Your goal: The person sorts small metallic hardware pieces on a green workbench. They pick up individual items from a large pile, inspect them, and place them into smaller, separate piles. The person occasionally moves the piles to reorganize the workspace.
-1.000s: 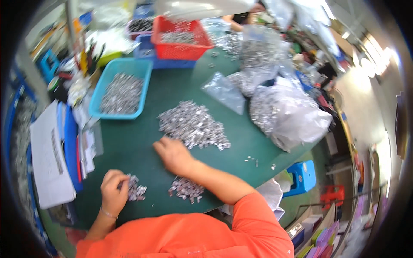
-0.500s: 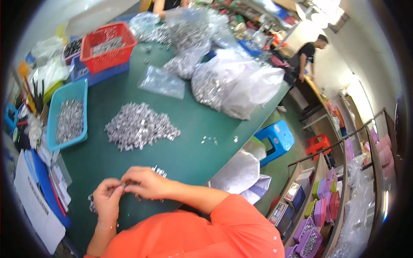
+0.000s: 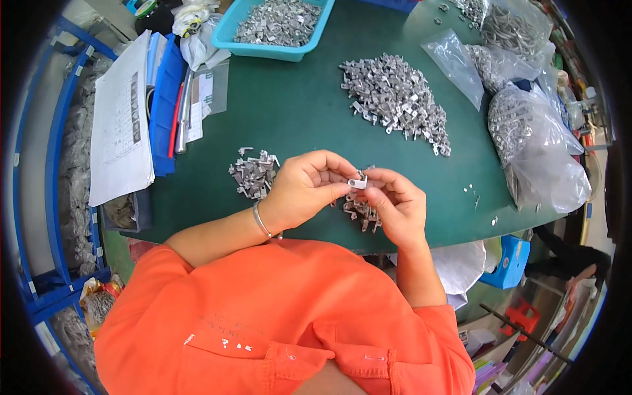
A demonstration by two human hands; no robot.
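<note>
Between my two hands, just above the table, is a small silvery metal bracket (image 3: 357,184) with a hole near one end. My left hand (image 3: 306,185), with a bangle round its wrist, pinches it between thumb and fingertips. The fingertips of my right hand (image 3: 399,203) close on its other end. Under and behind the hands lies a small heap of similar metal parts (image 3: 361,213), partly hidden by them. Another small heap of brackets (image 3: 253,174) sits left of my left hand. Farther off is a larger pile of small metal parts (image 3: 394,95).
A turquoise basket (image 3: 299,51) of metal parts stands at the far edge of view. Clear plastic bags of parts (image 3: 536,141) lie at right, near a flat empty bag (image 3: 454,66). Papers (image 3: 124,122) and a blue file holder (image 3: 164,115) are at left. A blue stool (image 3: 508,262) stands beyond the table.
The view has swung, so the piles and bags appear farther right and my hands nearer the middle. The bracket between my fingers, hardly visible before, now shows clearly.
</note>
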